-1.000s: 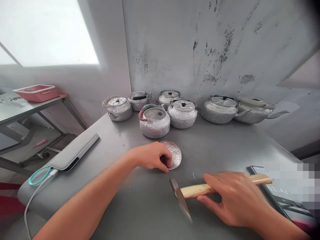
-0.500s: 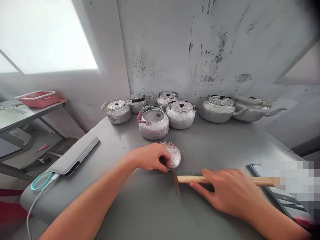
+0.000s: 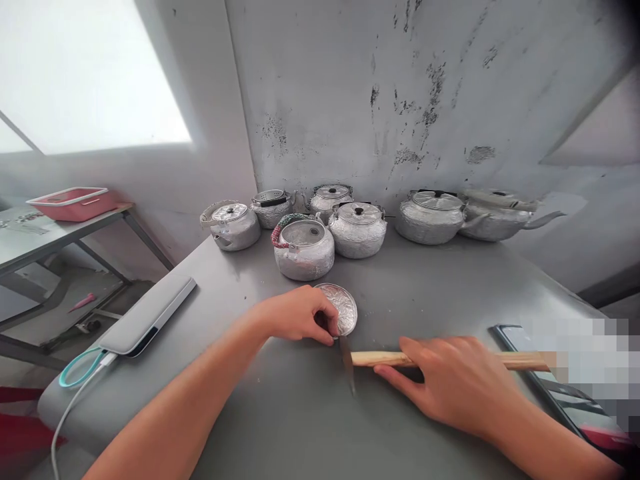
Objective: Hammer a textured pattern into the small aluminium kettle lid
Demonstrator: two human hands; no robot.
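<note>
Grey metal table (image 3: 440,293), seen from above and behind the hands.

Left hand (image 3: 295,313): fingers curled down, pinching the near-left edge of a small round hammered lid (image 3: 341,308). The lid lies on the table, just in front of the open kettle (image 3: 303,248), the one with the red-and-green wrapped handle and no cover on it.

Right hand (image 3: 457,387): wrapped loosely over the wooden handle of a hammer (image 3: 380,360), fingers closed around it, thumb side toward the lid. The handle runs level, to the right of the lid. The dark metal head sits at the handle's left end, its upper tip touching or nearly touching the lid's near edge; contact cannot be told for sure. Slight blur on hand and hammer.

Behind the lid, along the stained wall (image 3: 400,100): a row of silver kettles (image 3: 433,217), most with lids on, one with a long spout at the far right.

Left of the lid, at the table's edge: a flat grey device (image 3: 147,313) with a white cable and teal loop. Right of the lid, past the right hand: a dark phone (image 3: 550,383), part pixelated.

Far left of the lid, on another table: a red tray (image 3: 73,203).
</note>
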